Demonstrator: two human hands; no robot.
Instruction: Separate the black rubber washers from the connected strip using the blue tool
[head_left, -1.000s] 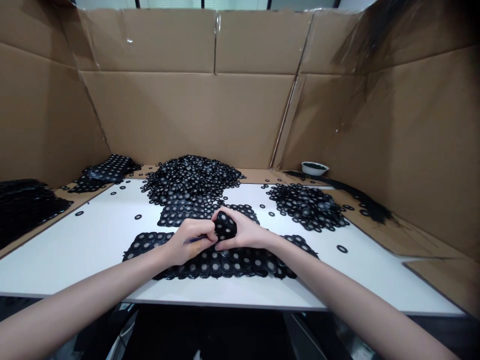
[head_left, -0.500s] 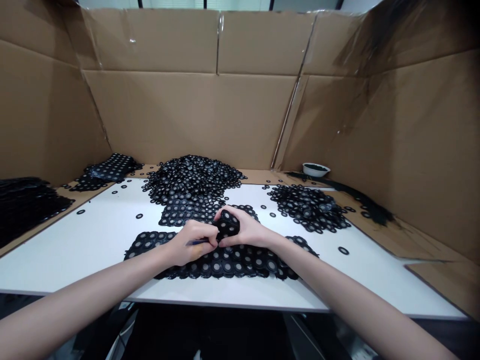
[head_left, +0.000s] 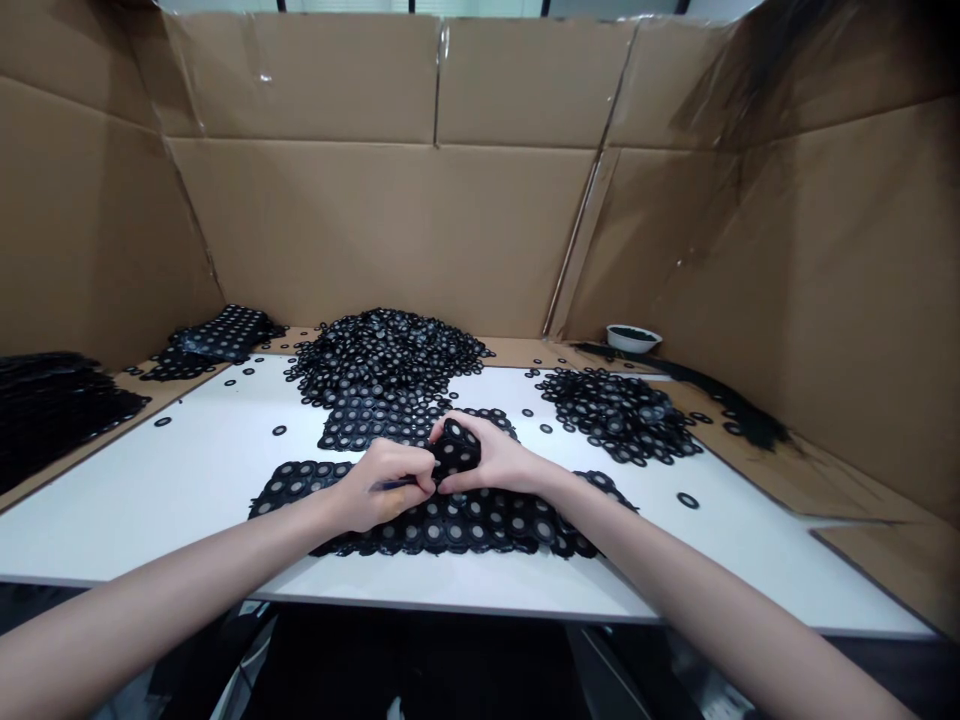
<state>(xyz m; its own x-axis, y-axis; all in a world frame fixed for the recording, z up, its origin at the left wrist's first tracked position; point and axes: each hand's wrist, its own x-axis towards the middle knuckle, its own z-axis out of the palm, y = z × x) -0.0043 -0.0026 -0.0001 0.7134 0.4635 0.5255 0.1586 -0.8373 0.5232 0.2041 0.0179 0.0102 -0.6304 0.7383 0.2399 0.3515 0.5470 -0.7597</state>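
My left hand [head_left: 390,482] is closed in a pinch around a thin, dark pen-like tool [head_left: 393,484]; its tip is hidden. My right hand [head_left: 499,455] grips a curled-up part of a black sheet of joined round discs [head_left: 459,450] with light centres, thumb below and fingers above. Both hands meet at that curled part, the left fingertips against its edge. Below them a wide strip of the same joined discs [head_left: 435,535] lies on the white board, partly covered by my hands and forearms. Whether the curled part belongs to this strip I cannot tell.
Behind my hands lies another disc sheet [head_left: 352,425], below a large heap of loose black discs [head_left: 382,350]. A smaller heap [head_left: 615,415] sits at the right, near a white bowl [head_left: 634,338] and dark strands [head_left: 720,395]. Stacked sheets [head_left: 60,400] stand left. Cardboard walls [head_left: 360,230] surround the board.
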